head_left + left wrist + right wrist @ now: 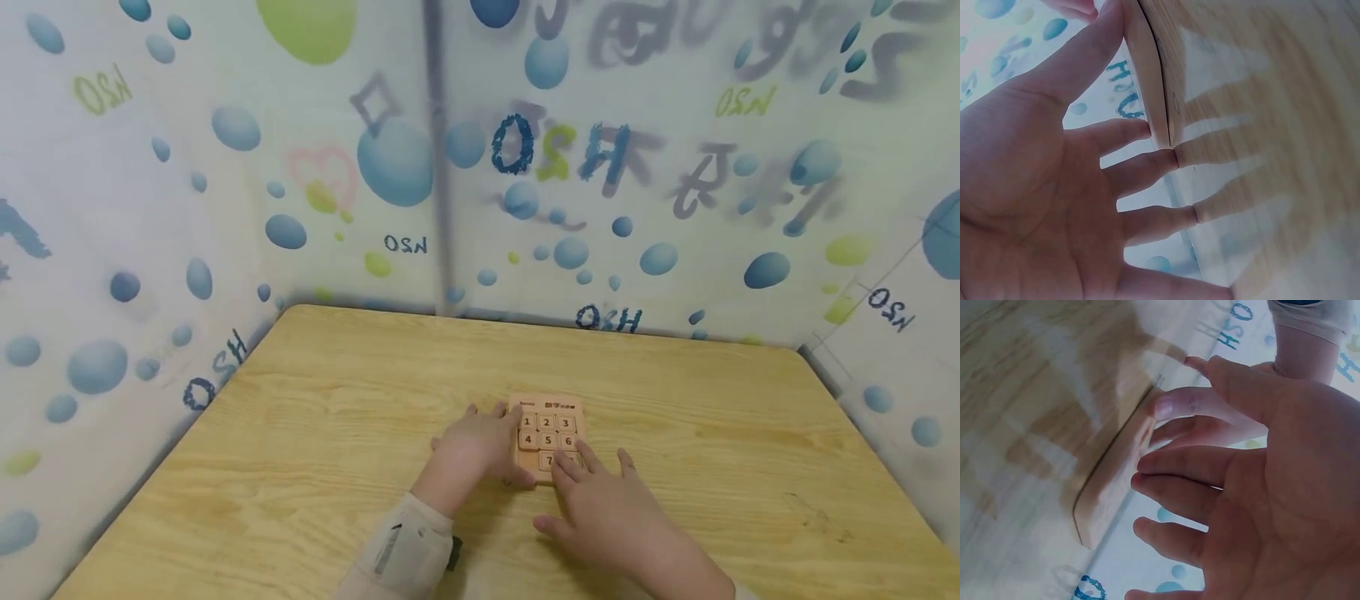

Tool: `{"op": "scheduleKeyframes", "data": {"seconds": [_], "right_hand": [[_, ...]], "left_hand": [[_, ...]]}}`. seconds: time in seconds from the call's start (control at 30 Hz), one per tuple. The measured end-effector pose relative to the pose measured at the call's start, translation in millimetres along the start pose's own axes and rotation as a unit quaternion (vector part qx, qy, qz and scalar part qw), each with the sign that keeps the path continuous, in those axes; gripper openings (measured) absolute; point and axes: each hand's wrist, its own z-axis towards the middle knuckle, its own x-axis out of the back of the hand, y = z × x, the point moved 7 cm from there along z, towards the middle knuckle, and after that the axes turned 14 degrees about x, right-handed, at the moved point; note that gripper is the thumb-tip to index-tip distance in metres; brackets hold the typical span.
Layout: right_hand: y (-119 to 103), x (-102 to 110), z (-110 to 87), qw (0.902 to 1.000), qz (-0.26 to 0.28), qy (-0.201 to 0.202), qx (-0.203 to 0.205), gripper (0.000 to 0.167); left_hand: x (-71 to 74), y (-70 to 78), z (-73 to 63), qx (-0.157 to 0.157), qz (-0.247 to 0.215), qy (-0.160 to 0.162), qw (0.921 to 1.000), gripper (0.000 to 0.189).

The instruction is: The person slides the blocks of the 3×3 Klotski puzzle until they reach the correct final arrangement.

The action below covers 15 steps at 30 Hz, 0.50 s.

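Note:
A small wooden number-slide puzzle lies flat on the table, its square tiles showing 1 to 7 and a bare slot at the lower left. Another tile beside the 7 is partly covered by fingers. My left hand rests along the puzzle's left side, thumb by its lower left corner. In the left wrist view that hand's fingers are spread and nearly straight, fingertips down on the tabletop. With extended fingers, my right hand touches the puzzle's lower right part, over the bottom-row tiles.
The wooden table has a pale grain and some dark marks at its right. Behind it and along both sides hang white curtains printed with blue and green bubbles and lettering.

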Motion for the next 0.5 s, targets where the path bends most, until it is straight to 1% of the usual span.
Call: {"op": "scheduleKeyframes", "data": {"seconds": [0.2,0.3,0.5], "right_hand": [[-2,-3,2.0,0.9999,-0.001,0.016,-0.005,0.076],[-3,-5,5.4,0.9998,0.010,0.018,0.006,0.075],[-6,-6,13.4,0.9976,0.046,0.028,0.044,0.072]], "left_hand": [[0.7,1.6,-1.0,0.000,-0.011,-0.006,0.9999,0.108],[0.7,1.5,-1.9,0.000,-0.014,-0.006,0.9999,0.108],[0.5,3.1,-1.7,-0.003,-0.013,-0.004,0.9999,0.107]]}}
